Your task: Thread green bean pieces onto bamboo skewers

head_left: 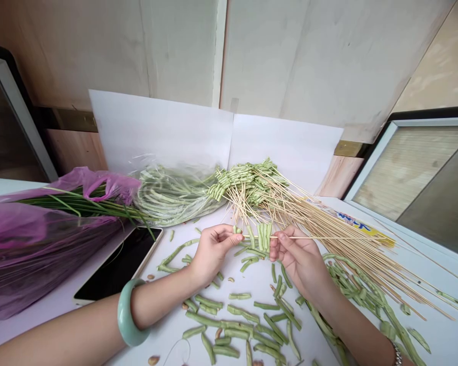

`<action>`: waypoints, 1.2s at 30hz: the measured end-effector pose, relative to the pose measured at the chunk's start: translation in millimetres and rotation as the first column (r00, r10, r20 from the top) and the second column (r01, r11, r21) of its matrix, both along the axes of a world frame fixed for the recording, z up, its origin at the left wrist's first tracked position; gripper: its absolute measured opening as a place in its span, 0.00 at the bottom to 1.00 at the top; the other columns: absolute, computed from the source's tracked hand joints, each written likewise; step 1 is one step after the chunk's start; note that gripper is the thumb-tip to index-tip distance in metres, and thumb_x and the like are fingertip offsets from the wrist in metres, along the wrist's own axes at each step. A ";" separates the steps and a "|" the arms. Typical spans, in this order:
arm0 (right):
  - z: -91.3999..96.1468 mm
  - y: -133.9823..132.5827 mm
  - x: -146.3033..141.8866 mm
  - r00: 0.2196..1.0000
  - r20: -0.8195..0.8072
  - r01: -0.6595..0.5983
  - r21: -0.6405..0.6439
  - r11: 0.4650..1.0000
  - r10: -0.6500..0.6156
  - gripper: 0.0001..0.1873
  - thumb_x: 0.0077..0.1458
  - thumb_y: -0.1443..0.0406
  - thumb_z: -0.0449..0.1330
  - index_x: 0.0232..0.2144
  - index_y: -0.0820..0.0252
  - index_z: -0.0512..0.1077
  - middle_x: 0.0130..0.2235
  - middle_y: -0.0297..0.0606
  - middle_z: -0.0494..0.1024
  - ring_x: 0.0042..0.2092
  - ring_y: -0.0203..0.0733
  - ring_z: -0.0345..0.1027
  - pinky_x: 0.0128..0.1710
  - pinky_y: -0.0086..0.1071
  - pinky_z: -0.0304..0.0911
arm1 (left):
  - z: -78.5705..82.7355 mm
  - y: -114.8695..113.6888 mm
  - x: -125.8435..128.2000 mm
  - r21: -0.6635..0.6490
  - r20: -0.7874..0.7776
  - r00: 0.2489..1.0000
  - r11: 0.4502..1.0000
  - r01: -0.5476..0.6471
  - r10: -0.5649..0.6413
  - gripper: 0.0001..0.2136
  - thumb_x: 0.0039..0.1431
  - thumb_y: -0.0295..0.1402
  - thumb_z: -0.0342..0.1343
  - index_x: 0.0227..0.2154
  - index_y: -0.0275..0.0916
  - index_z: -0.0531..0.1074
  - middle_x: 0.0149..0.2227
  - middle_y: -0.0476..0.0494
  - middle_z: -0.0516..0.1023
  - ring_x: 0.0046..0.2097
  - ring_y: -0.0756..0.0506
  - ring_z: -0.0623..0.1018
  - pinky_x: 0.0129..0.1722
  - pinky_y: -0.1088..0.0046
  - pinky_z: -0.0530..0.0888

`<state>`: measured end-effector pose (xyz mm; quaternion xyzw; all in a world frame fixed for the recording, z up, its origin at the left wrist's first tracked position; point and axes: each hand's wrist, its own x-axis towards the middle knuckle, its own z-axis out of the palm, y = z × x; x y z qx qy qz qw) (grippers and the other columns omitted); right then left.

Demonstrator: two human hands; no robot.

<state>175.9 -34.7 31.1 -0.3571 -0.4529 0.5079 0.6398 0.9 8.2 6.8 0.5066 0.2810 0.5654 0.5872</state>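
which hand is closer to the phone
Left. The left hand is just to the phone's right, off its edge; the right hand sits farther right, beyond the left hand.

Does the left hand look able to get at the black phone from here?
Probably yes: the phone lies flat to the left of the left hand, with only a few low green bean pieces between them, nothing tall in the way.

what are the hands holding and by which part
The right hand pinches a bamboo skewer partway along, beside the green beans threaded on it; the left hand grips a bean piece at the skewer's end.
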 end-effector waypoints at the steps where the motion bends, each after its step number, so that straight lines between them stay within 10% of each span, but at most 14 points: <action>1: -0.5 -0.2 -0.9 1.000 -0.011 0.002 -0.005 1.000 -0.002 0.19 0.40 0.56 0.73 0.22 0.59 0.68 0.22 0.31 0.75 0.23 0.33 0.67 0.24 0.27 0.64 | 0.2 0.2 0.2 0.006 0.006 1.000 1.000 -0.009 0.009 0.14 0.39 0.39 0.71 0.23 0.35 0.75 0.25 0.46 0.80 0.29 0.49 0.76 0.33 0.76 0.70; 36: -7.9 5.8 2.0 0.999 0.004 -0.033 -0.016 0.999 0.033 0.19 0.43 0.55 0.72 0.23 0.59 0.68 0.23 0.31 0.73 0.24 0.34 0.65 0.25 0.30 0.63 | -0.1 0.3 -3.5 0.172 -0.136 0.986 0.982 -0.076 0.100 0.10 0.44 0.36 0.67 0.21 0.36 0.73 0.24 0.47 0.76 0.29 0.47 0.72 0.33 0.73 0.68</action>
